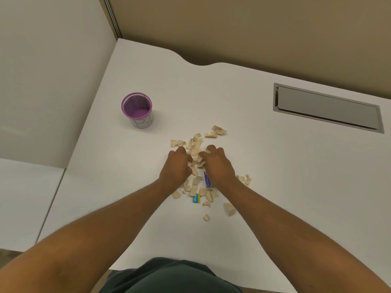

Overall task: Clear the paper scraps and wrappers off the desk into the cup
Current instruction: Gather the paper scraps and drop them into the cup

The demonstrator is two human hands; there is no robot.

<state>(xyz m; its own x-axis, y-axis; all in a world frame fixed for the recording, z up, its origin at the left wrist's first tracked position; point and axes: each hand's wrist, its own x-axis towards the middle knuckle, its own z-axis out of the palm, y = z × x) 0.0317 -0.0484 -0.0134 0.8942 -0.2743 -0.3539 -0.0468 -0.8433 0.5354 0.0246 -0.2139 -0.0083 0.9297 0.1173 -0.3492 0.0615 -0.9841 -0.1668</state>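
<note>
Scraps of torn beige paper (195, 148) and small blue wrappers (207, 179) lie mid white counter (275, 187). Left hand (175, 168) and right hand (218, 163) grip curled around scraps. Purple mesh cup (137, 108) well apart: likely spillage in transit.

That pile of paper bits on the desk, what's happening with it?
A person is gathering it up. The left hand and right hand are cupped together over the paper scraps, fingers curled around a bunch of them. More scraps and two wrappers, a blue one and a teal one, lie loose on the desk. The purple cup stands upright to the left, apparently empty.
</note>
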